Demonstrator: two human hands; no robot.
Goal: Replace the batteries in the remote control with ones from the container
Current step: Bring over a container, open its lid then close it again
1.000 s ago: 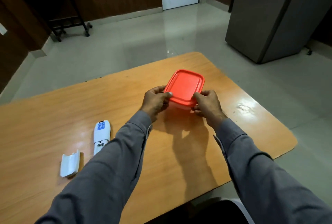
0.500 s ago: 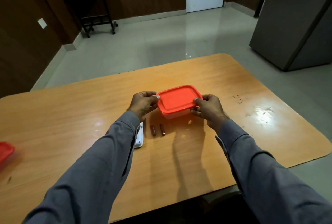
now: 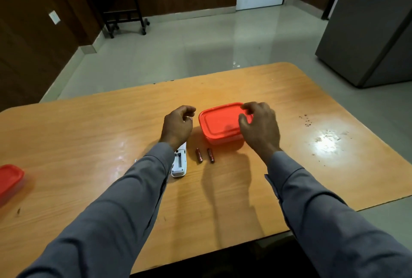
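Observation:
A clear container with a red lid (image 3: pixel 219 122) rests on the wooden table (image 3: pixel 89 135) at its middle. My right hand (image 3: pixel 259 126) hovers over the lid's right side, fingers curled and apart, holding nothing. My left hand (image 3: pixel 178 125) is just left of the container, fingers loosely curled, off it. Two dark batteries (image 3: pixel 204 155) lie side by side in front of the container. The white remote control (image 3: pixel 180 162) lies with its battery bay open, partly hidden under my left wrist.
A second red-lidded container (image 3: pixel 9 179) sits at the table's left edge. Dark crumbs and a glare patch (image 3: pixel 325 141) mark the right of the table. A grey cabinet (image 3: pixel 374 32) stands at the right, a dark trolley (image 3: pixel 116 3) by the far wall.
The container has been set down on the table and both hands have let go of it. My right hand has risen over the lid; my left has drawn aside.

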